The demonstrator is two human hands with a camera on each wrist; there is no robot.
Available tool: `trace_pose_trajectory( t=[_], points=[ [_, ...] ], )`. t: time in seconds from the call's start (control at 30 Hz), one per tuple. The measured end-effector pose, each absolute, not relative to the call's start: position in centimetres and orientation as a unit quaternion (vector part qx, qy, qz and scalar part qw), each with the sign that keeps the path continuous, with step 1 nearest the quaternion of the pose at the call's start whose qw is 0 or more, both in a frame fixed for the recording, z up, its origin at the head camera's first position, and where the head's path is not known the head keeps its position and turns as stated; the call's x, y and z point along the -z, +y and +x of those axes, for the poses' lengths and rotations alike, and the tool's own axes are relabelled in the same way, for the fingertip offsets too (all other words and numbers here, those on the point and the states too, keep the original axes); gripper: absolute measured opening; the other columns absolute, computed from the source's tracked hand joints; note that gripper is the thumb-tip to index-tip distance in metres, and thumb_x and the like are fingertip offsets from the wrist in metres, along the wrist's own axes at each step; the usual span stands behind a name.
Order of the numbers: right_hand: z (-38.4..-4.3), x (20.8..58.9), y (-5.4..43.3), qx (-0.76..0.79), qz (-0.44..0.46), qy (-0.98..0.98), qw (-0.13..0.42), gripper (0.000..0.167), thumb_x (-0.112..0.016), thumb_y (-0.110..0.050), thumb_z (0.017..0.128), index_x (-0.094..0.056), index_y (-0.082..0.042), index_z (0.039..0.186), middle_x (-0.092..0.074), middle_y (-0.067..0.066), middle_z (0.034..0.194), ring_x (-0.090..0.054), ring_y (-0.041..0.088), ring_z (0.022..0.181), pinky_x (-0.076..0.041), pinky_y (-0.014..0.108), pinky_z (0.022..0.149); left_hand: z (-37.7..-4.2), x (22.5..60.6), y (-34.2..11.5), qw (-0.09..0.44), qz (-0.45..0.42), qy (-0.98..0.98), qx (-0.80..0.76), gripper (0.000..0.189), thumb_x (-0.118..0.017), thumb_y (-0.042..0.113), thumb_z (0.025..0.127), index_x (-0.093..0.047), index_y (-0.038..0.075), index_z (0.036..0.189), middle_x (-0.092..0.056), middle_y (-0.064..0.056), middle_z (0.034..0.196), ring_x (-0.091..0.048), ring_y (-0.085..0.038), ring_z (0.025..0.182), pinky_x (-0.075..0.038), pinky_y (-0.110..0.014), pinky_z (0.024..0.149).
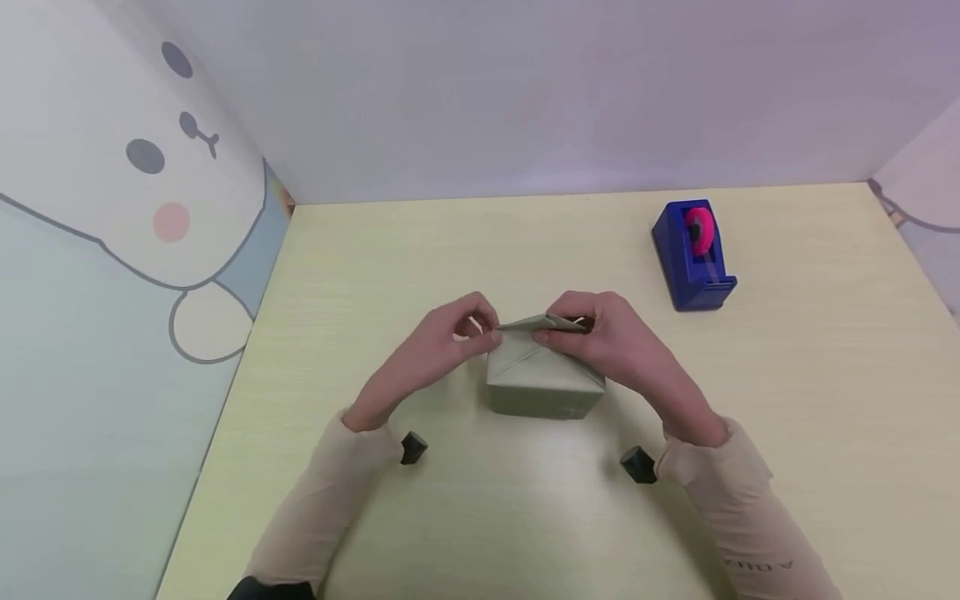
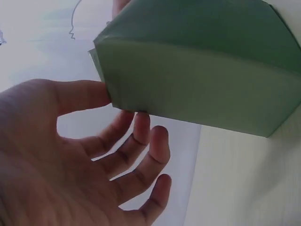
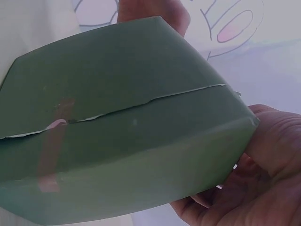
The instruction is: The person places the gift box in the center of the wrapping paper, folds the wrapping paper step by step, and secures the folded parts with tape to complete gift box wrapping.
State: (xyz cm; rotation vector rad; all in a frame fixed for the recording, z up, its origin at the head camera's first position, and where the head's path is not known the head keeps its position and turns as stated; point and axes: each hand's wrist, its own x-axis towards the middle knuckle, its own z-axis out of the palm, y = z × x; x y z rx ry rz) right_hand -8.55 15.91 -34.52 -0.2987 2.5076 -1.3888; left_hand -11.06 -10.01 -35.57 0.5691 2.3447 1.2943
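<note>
A green paper-wrapped package [image 1: 546, 402] stands on the table between the hands, its upper end folded into a raised flap [image 1: 528, 322]. My left hand [image 1: 442, 343] pinches the left end of this flap between thumb and fingertips, the other fingers loosely bent in the left wrist view. At the flap's right part, my right hand [image 1: 618, 337] grips the paper, thumb on the near side and fingers behind. A seam runs along one side of the package [image 3: 117, 146] in the right wrist view, with a pinkish tape strip [image 3: 51, 160] across it.
A blue tape dispenser [image 1: 682, 271] with a pink roll [image 1: 702, 232] sits at the back right of the pale wooden table [image 1: 420, 250]. A plain panel [image 1: 525, 100] rises behind it, and a wall with a cartoon animal [image 1: 172, 167] lies to the left.
</note>
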Motion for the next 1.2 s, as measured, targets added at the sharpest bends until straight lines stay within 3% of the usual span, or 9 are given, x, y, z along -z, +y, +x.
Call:
trace_pose_trajectory(
  t=[0.13,0.27,0.43,0.6,0.87,1.1,1.2],
  points=[
    [-8.6,34.6,15.9,0.477,-0.105,0.863,0.128,0.004,-0.079,-0.026,0.094,-0.077,-0.022,0.094,-0.069,-0.002,0.094,-0.058,0.020,0.089,-0.048,0.027,0.074,-11.8,35.7,-9.9,0.169,0.203,0.826,-0.498,0.007,-0.075,0.015,0.094,-0.073,0.017,0.088,-0.074,0.002,0.089,-0.068,-0.019,0.090,-0.053,-0.043,0.095],
    [-8.6,34.6,15.9,0.479,-0.107,0.862,0.128,0.003,-0.079,-0.025,0.093,-0.078,-0.022,0.095,-0.070,-0.002,0.095,-0.058,0.020,0.090,-0.049,0.027,0.075,-12.1,35.2,-9.9,0.167,0.189,0.825,-0.505,0.012,-0.079,0.012,0.090,-0.077,0.018,0.079,-0.074,-0.002,0.081,-0.066,-0.019,0.091,-0.050,-0.044,0.096],
    [-8.7,34.7,15.9,0.482,-0.110,0.860,0.128,0.003,-0.079,-0.024,0.093,-0.079,-0.021,0.096,-0.071,-0.002,0.096,-0.059,0.020,0.091,-0.050,0.026,0.076,-12.5,35.0,-10.5,0.171,0.225,0.833,-0.476,0.007,-0.074,0.017,0.097,-0.078,0.018,0.091,-0.076,-0.005,0.090,-0.068,-0.020,0.096,-0.051,-0.043,0.097],
    [-8.7,34.7,16.0,0.481,-0.109,0.860,0.129,0.004,-0.079,-0.024,0.094,-0.078,-0.022,0.096,-0.071,-0.002,0.097,-0.060,0.020,0.091,-0.051,0.026,0.076,-13.7,35.7,-11.3,0.180,0.299,0.799,-0.489,0.011,-0.068,0.016,0.102,-0.077,0.019,0.107,-0.075,0.005,0.104,-0.068,-0.019,0.104,-0.051,-0.043,0.104],
    [-8.7,34.7,16.0,0.481,-0.102,0.860,0.134,0.005,-0.079,-0.026,0.094,-0.078,-0.022,0.096,-0.071,-0.002,0.097,-0.059,0.020,0.091,-0.050,0.026,0.076,-15.1,37.4,-10.8,0.218,0.303,0.753,-0.542,0.006,-0.073,0.009,0.097,-0.076,0.014,0.098,-0.072,-0.003,0.097,-0.066,-0.020,0.100,-0.049,-0.052,0.105],
    [-8.6,34.7,16.0,0.486,-0.108,0.857,0.132,0.003,-0.079,-0.023,0.094,-0.079,-0.022,0.097,-0.073,-0.002,0.099,-0.061,0.020,0.093,-0.052,0.027,0.079,-14.3,37.1,-10.7,0.212,0.325,0.767,-0.511,0.016,-0.074,0.018,0.098,-0.074,0.017,0.114,-0.073,0.003,0.111,-0.066,-0.015,0.104,-0.050,-0.050,0.105],
    [-8.5,34.8,16.0,0.487,-0.118,0.857,0.120,0.004,-0.079,-0.020,0.093,-0.080,-0.022,0.097,-0.074,-0.003,0.100,-0.063,0.019,0.095,-0.054,0.029,0.082,-13.8,36.9,-10.3,0.207,0.327,0.767,-0.511,0.018,-0.076,0.017,0.095,-0.074,0.017,0.113,-0.073,0.003,0.109,-0.066,-0.015,0.103,-0.053,-0.045,0.101]
  ],
)
